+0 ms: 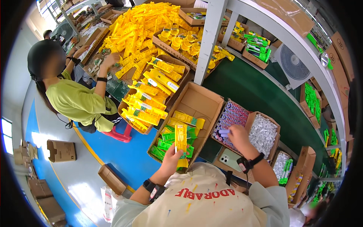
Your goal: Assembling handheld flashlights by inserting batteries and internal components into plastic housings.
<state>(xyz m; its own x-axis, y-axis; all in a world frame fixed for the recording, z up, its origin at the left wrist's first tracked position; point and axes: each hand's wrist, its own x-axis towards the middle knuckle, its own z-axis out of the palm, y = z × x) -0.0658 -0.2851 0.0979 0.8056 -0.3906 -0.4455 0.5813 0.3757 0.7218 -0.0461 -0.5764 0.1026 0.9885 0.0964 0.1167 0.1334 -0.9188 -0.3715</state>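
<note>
My left hand (171, 159) grips the lower end of a long yellow plastic housing (181, 138), held upright over a cardboard box (202, 99). In that box lie several green plastic housings (165, 145) and more yellow ones. My right hand (238, 137) is over a box packed with upright cylindrical batteries (232, 115), pinkish and purple. Its fingers are closed on purple batteries (224, 133) lying sideways; I make out two, and the fingertips are partly hidden.
Right of the batteries stands a box of small clear plastic parts (262, 132). A phone (230, 159) lies nearer me. To the left are a box of yellow housings (145, 106) and a large yellow heap (140, 26). A co-worker (77, 94) sits left; a metal post (210, 41) rises ahead.
</note>
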